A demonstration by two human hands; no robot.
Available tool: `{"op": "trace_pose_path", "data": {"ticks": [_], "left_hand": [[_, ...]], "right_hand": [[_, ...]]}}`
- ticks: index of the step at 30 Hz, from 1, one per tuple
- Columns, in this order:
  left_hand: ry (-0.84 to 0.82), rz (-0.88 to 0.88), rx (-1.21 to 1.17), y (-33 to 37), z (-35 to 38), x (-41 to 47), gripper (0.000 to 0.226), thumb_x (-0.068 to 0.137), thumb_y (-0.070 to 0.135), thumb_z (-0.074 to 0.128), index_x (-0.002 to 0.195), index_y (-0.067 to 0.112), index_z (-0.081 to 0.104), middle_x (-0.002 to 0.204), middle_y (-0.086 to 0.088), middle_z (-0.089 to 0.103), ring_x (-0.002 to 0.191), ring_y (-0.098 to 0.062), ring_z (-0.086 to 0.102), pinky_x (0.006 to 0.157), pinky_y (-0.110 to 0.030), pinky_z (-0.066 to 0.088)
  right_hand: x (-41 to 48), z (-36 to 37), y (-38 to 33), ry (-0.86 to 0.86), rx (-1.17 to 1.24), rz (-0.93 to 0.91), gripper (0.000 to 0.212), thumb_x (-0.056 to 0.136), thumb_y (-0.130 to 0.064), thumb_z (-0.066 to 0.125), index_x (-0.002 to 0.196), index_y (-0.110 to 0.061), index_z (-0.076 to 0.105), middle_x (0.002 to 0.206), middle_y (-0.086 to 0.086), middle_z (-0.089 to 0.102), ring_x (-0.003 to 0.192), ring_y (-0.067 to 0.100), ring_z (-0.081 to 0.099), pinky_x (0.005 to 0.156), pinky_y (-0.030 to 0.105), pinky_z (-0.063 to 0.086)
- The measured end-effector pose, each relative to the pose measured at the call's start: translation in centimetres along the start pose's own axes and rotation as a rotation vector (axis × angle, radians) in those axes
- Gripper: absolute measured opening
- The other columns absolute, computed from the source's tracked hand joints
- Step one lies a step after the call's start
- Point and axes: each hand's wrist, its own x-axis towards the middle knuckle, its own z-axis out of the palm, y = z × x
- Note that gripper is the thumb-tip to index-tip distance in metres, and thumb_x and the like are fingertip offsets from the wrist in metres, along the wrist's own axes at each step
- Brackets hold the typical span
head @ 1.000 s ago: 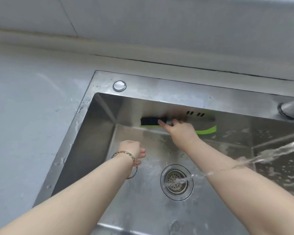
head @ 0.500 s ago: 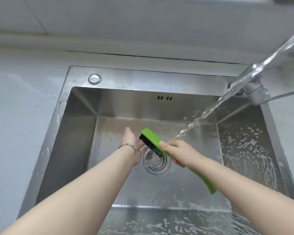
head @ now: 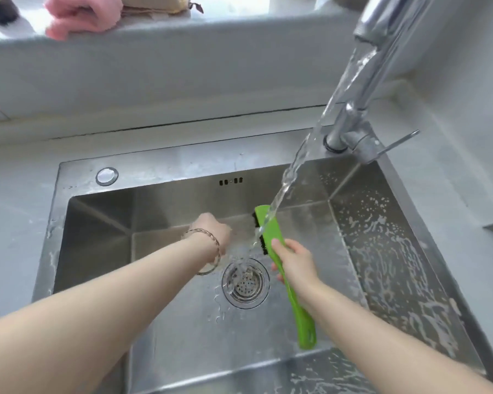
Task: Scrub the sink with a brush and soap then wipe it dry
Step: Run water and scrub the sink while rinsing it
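Observation:
A stainless steel sink [head: 182, 163] fills the middle of the view, with soap foam on its right wall. My right hand [head: 295, 261] grips the handle of a green brush [head: 269, 228] with black bristles, held above the drain [head: 245, 282]. Water from the faucet [head: 362, 109] pours onto the brush head. My left hand [head: 211, 231], a bracelet on its wrist, hangs over the basin left of the brush. Its fingers are curled under and hidden, and whether they hold anything does not show.
A pink cloth [head: 80, 14] lies on the ledge behind the sink, at the top left. A round metal cap [head: 106, 176] sits on the sink's back rim. The grey countertop [head: 15, 223] is wet beside the left rim. The faucet lever [head: 399, 142] sticks out right.
My right hand has pulled the brush off the back wall and turned it under the running water. The left hand rose a little. The view tilted up, showing the ledge and the pink cloth.

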Motion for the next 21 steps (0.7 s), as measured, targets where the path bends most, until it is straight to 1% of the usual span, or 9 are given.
{"op": "trace_pose_path", "data": {"ticks": [2,4,7,8,10,13,16,19,21], "left_hand": [[0.246,0.394,0.403,0.8,-1.8,1.5,0.028,0.093,0.014,0.039,0.116,0.012,0.056,0.115,-0.007,0.061,0.102,-0.027,0.059,0.085,-0.034,0.047],[0.368,0.766,0.538,1.9,-3.2,2.8,0.028,0.091,0.009,0.039,0.112,0.011,0.059,0.114,-0.006,0.060,0.100,-0.028,0.057,0.080,-0.034,0.046],[0.398,1.128,0.633,3.8,-3.7,5.8,0.031,0.080,0.004,0.045,0.106,0.002,0.062,0.115,-0.015,0.061,0.098,-0.037,0.060,0.075,-0.041,0.048],[0.393,1.152,0.671,4.5,-3.4,6.9,0.034,0.081,0.004,0.049,0.113,0.002,0.059,0.124,-0.016,0.057,0.108,-0.038,0.056,0.082,-0.045,0.047],[0.344,1.085,0.753,5.5,-2.8,8.0,0.043,0.092,0.015,0.047,0.135,0.009,0.043,0.148,-0.010,0.033,0.136,-0.030,0.031,0.104,-0.044,0.032],[0.283,0.971,0.961,5.7,-1.8,9.4,0.056,0.098,0.037,0.027,0.148,0.022,0.006,0.157,0.003,-0.006,0.144,-0.017,-0.008,0.115,-0.036,0.003],[0.293,0.917,1.059,5.9,-1.3,9.8,0.057,0.098,0.042,0.019,0.148,0.026,-0.004,0.156,0.005,-0.012,0.143,-0.017,-0.014,0.115,-0.037,-0.003],[0.289,0.907,1.078,5.9,-1.4,9.6,0.060,0.097,0.041,0.023,0.147,0.026,-0.007,0.156,0.005,-0.013,0.143,-0.018,-0.013,0.115,-0.038,-0.002],[0.299,0.907,1.080,5.8,-1.4,9.4,0.060,0.097,0.040,0.024,0.148,0.026,-0.006,0.156,0.004,-0.013,0.143,-0.018,-0.012,0.115,-0.037,-0.002]], "right_hand": [[2.2,1.5,-0.9,0.162,0.279,0.010,0.006,0.095,-0.017,0.051,0.100,-0.013,0.053,0.067,0.001,0.053,0.041,0.008,0.052,0.037,0.015,0.038],[4.3,3.1,-2.7,0.232,0.639,-0.009,0.007,0.096,-0.011,0.049,0.103,-0.013,0.050,0.069,0.003,0.055,0.038,0.002,0.054,0.040,0.012,0.041],[6.9,5.7,-5.0,0.235,1.035,0.014,0.015,0.096,-0.011,0.050,0.110,-0.016,0.051,0.092,0.009,0.061,0.068,0.017,0.065,0.060,0.025,0.049],[7.7,6.2,-5.3,0.250,1.075,0.038,0.021,0.096,-0.014,0.051,0.116,-0.018,0.051,0.104,0.010,0.061,0.077,0.022,0.064,0.064,0.027,0.049],[9.0,7.0,-4.8,0.303,1.089,0.096,0.021,0.097,-0.015,0.050,0.117,-0.018,0.054,0.111,0.009,0.058,0.071,0.016,0.061,0.060,0.025,0.050],[11.4,7.3,-2.3,0.267,1.038,0.176,0.027,0.100,-0.014,0.041,0.127,-0.010,0.047,0.114,0.012,0.057,0.060,0.003,0.057,0.056,0.018,0.049],[13.3,6.8,-0.4,0.200,1.120,0.377,0.022,0.103,-0.021,0.028,0.100,-0.013,0.049,0.098,0.004,0.051,0.067,0.003,0.053,0.062,0.016,0.051],[14.0,5.2,0.7,0.142,1.181,0.337,0.048,0.085,-0.042,0.041,0.119,-0.009,0.048,0.105,0.007,0.051,0.088,0.016,0.050,0.091,0.033,0.049],[12.2,3.0,-1.3,0.220,1.328,0.212,0.021,0.093,-0.031,0.044,0.106,-0.017,0.053,0.100,0.007,0.056,0.085,0.016,0.050,0.081,0.029,0.046]]}}
